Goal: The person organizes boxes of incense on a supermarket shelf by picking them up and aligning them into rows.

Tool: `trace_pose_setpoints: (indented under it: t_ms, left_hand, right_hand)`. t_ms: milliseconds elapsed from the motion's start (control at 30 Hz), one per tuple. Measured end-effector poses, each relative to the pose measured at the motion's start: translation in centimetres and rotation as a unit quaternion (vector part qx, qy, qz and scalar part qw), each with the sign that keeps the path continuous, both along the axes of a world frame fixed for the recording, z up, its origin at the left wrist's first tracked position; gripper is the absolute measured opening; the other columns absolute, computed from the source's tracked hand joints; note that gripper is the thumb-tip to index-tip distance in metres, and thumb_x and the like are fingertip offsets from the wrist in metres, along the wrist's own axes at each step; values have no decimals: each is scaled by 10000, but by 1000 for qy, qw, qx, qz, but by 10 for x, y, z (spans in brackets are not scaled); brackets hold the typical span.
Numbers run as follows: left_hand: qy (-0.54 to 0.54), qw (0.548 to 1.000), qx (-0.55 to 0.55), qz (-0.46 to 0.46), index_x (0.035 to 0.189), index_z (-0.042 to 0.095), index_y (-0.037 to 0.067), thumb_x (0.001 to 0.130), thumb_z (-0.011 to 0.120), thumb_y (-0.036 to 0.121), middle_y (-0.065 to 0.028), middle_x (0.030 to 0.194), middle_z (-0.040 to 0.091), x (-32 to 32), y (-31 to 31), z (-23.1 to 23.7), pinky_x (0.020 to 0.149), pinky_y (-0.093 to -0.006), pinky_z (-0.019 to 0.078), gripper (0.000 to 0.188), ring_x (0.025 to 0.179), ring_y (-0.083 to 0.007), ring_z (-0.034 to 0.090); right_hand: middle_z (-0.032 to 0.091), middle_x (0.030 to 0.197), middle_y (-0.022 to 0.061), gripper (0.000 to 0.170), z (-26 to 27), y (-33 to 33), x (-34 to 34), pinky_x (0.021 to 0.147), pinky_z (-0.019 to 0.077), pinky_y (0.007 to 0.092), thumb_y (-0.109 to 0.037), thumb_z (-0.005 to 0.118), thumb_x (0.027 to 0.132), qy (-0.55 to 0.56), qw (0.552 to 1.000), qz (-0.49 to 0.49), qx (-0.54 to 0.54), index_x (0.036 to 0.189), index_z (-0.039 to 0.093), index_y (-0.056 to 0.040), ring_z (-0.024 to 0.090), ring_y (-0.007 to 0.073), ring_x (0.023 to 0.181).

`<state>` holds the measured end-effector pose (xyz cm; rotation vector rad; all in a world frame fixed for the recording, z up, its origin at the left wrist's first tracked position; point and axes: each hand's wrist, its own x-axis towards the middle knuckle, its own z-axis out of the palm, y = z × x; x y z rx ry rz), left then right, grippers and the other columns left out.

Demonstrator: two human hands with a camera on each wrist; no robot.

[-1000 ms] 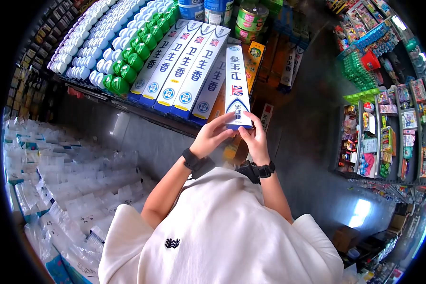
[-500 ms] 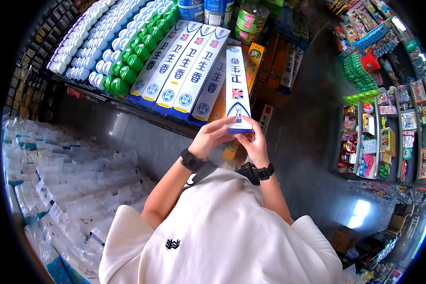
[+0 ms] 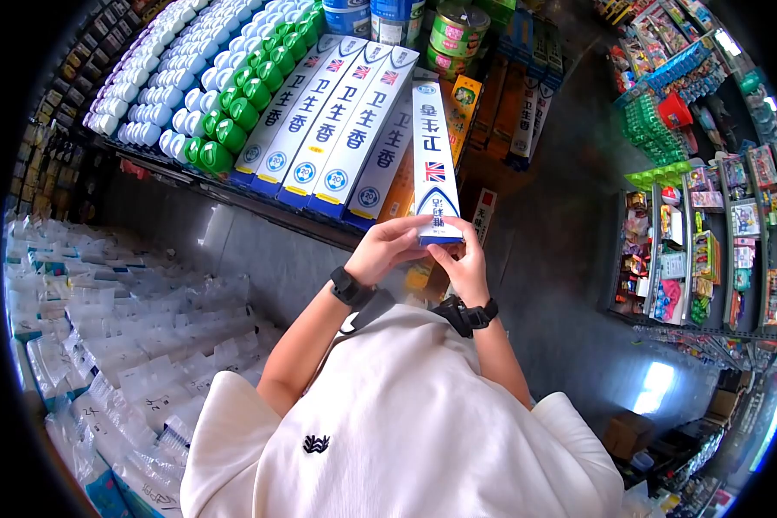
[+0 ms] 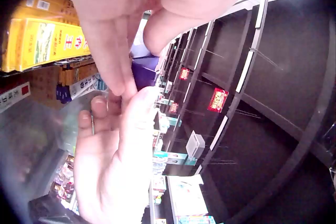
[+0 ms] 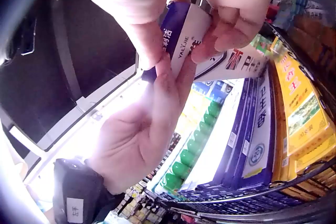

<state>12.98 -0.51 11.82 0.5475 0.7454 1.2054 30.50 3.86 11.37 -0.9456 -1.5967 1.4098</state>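
Note:
A long white and blue incense box (image 3: pixel 434 164) with a small flag print lies with its near end between both hands. The left hand (image 3: pixel 387 250) pinches that end from the left, fingers over the top. From the right, the right hand (image 3: pixel 464 263) grips the same end, its thumb toward the end face. The right wrist view shows the box's blue and white end (image 5: pixel 181 32) between the fingertips of both hands. In the left wrist view only the dark blue end (image 4: pixel 146 71) shows past the fingers. The box's far end overlaps the shelf goods.
Several matching boxes (image 3: pixel 354 129) stand in a row on the shelf to the left, beside green-capped bottles (image 3: pixel 230 134). Orange-yellow boxes (image 3: pixel 464 99) and cans (image 3: pixel 453 39) are close behind. Plastic-wrapped packs (image 3: pixel 173 371) fill the lower left, and another shelf (image 3: pixel 699 250) stands at right.
The near end of the incense box has come slightly toward the body. The fingers of both hands have closed in tighter around it; the shelf goods have not moved.

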Motion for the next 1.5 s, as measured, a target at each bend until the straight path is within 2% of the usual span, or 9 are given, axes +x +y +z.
trace_pose_setpoints:
  t_ms: [300, 500, 700, 800, 1000, 1100, 1300, 1400, 1500]
  left_hand:
    - [6, 1000, -1, -7, 1263, 485, 11, 940, 466, 105, -126, 1229, 521, 0, 2, -2, 933, -355, 479, 337, 1088, -208, 546]
    - [-3, 1000, -26, -4, 1255, 497, 16, 940, 466, 101, -135, 1214, 529, 2, 1, -1, 936, -356, 475, 328, 1078, -208, 554]
    - [-20, 999, -24, -6, 1257, 497, 19, 934, 480, 98, -131, 1207, 536, 9, 1, -11, 936, -353, 472, 333, 1067, -203, 561]
    - [-14, 1000, -24, -7, 1259, 496, 20, 930, 488, 101, -128, 1204, 539, 12, 1, -13, 936, -350, 472, 339, 1065, -202, 563]
    - [-12, 1000, -17, -11, 1231, 526, 21, 911, 527, 114, -126, 1167, 570, 10, 3, -21, 915, -339, 489, 334, 1030, -199, 586]
    - [-3, 999, -38, -9, 1203, 553, 22, 892, 555, 104, -123, 1136, 591, 11, 4, -21, 886, -329, 508, 321, 991, -194, 606]
    - [11, 999, -31, -12, 1186, 567, 19, 890, 559, 95, -130, 1138, 591, 12, 6, -32, 868, -328, 517, 306, 979, -193, 612]
    - [43, 998, -31, -19, 1194, 551, 32, 909, 537, 116, -121, 1122, 588, 9, 4, -27, 866, -341, 516, 298, 963, -189, 616]
    - [14, 998, -58, -18, 1260, 456, 65, 929, 501, 132, -111, 1086, 576, 3, -1, -19, 858, -357, 517, 341, 937, -191, 622]
  right_hand:
    - [472, 1083, 63, 434, 1, -1, -1, 788, 477, 245, -140, 713, 789, 27, 999, 2, -25, 1143, 487, -31, 544, 142, 976]
    - [507, 1018, 59, 340, 9, -2, -2, 808, 462, 244, -18, 666, 778, 129, 976, 11, -177, 1049, 464, -54, 536, 128, 945]
    - [508, 1015, 62, 326, 4, -5, -4, 827, 449, 253, 39, 628, 766, 169, 955, -41, -239, 1012, 445, -72, 523, 122, 936]
    - [508, 1022, 60, 339, 2, -6, -5, 827, 450, 254, 17, 643, 781, 186, 954, -51, -230, 1041, 445, -72, 522, 124, 943]
    - [546, 1009, 61, 355, -5, -4, -4, 756, 487, 247, -38, 688, 788, 70, 989, -65, -117, 1073, 478, -56, 568, 129, 892]
    - [598, 934, 55, 293, -5, -3, -3, 706, 502, 246, -23, 716, 754, 48, 989, -92, -103, 986, 537, -35, 595, 128, 816]
    - [627, 882, 63, 213, -15, 0, 2, 721, 483, 231, -14, 755, 704, 34, 986, -119, -110, 850, 600, -18, 578, 109, 794]
    - [634, 858, 54, 197, -19, 0, 0, 714, 479, 233, -10, 759, 696, 2, 989, -119, -86, 823, 608, -15, 581, 107, 796]
    - [653, 841, 64, 211, -20, -3, -6, 694, 497, 242, -4, 765, 686, 0, 993, -99, -63, 829, 610, -11, 604, 114, 781]
